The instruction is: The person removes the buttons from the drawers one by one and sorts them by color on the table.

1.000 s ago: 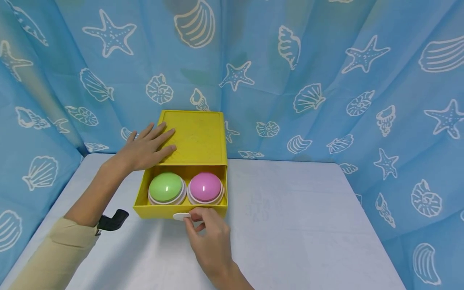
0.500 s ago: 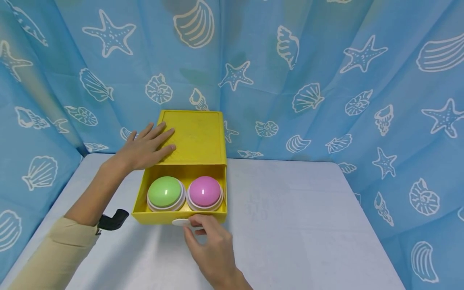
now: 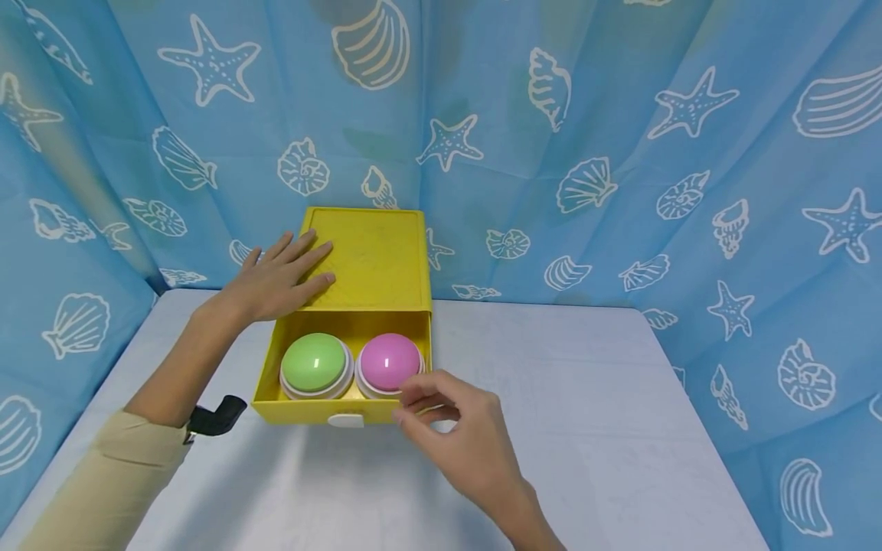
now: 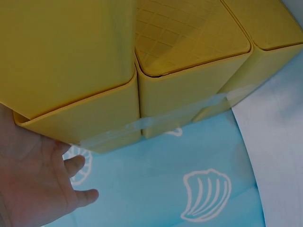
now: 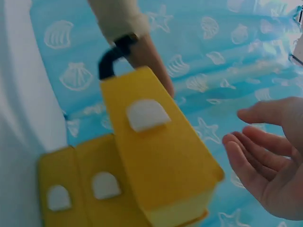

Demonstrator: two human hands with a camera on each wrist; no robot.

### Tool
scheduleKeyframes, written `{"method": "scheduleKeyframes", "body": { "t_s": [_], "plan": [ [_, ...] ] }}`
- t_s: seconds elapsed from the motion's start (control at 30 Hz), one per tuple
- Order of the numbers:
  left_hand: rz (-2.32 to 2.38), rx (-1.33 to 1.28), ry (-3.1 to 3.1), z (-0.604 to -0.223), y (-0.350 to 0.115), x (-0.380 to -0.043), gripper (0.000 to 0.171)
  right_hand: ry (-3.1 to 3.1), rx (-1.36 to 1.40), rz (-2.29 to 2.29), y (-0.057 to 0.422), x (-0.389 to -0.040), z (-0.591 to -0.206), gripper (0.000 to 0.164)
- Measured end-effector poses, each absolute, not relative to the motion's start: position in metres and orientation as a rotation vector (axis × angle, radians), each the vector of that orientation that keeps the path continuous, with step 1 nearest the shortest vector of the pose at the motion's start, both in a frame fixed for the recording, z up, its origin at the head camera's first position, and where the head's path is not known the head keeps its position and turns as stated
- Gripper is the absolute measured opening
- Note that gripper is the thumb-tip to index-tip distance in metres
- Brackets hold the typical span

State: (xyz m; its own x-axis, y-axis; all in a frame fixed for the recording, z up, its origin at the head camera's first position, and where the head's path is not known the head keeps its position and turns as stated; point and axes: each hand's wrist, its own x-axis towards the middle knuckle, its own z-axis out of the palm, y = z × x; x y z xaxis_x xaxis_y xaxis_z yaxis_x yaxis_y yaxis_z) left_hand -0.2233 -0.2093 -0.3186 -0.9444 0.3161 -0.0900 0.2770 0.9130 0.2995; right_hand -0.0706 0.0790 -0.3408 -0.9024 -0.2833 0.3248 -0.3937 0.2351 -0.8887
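A yellow drawer (image 3: 292, 413) juts out from the top of a yellow cabinet (image 3: 375, 260). In it, side by side, sit a green dome (image 3: 313, 363) and a pink dome (image 3: 388, 360), both on round white bases like push buttons. My left hand (image 3: 272, 285) rests with spread fingers on the left part of the cabinet top. My right hand (image 3: 472, 436) holds nothing and hovers by the drawer's front right corner, fingers loosely bent, overlapping the pink dome's edge in the head view. The white drawer handle (image 3: 346, 420) is free of it.
Two more yellow drawers with white handles (image 5: 105, 185) show beneath the top one in the right wrist view. A white-covered table (image 3: 586, 428) carries the cabinet. Behind and beside it hangs a blue curtain (image 3: 496, 184) with shell prints.
The drawer came slightly farther out toward me. My right hand then let go of the white handle and moved right and up. My left hand has stayed in place.
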Motion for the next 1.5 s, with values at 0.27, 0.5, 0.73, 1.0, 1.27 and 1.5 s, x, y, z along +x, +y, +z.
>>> {"method": "scheduleKeyframes", "body": {
  "t_s": [0.27,0.5,0.73,1.0,1.27,1.5],
  "plan": [
    [0.432,0.461,2.933,-0.318,-0.21,-0.225,0.071,-2.572,0.864,1.49,0.092,-0.115,-0.327,0.029],
    [0.435,0.459,2.925,-0.319,-0.208,-0.225,0.072,-2.77,0.929,1.318,0.089,-0.145,-0.326,0.038],
    [0.433,0.464,2.929,-0.316,-0.207,-0.225,0.071,-2.846,1.118,1.105,0.085,-0.163,-0.329,0.046],
    [0.416,0.482,2.922,-0.314,-0.208,-0.223,0.073,-2.904,1.315,0.894,0.084,-0.174,-0.325,0.053],
    [0.447,0.457,2.929,-0.316,-0.21,-0.223,0.071,-2.908,1.355,0.593,0.077,-0.173,-0.326,0.064],
    [0.439,0.455,2.923,-0.318,-0.211,-0.224,0.073,-2.979,1.297,0.413,0.071,-0.169,-0.323,0.07]
  ]
}}
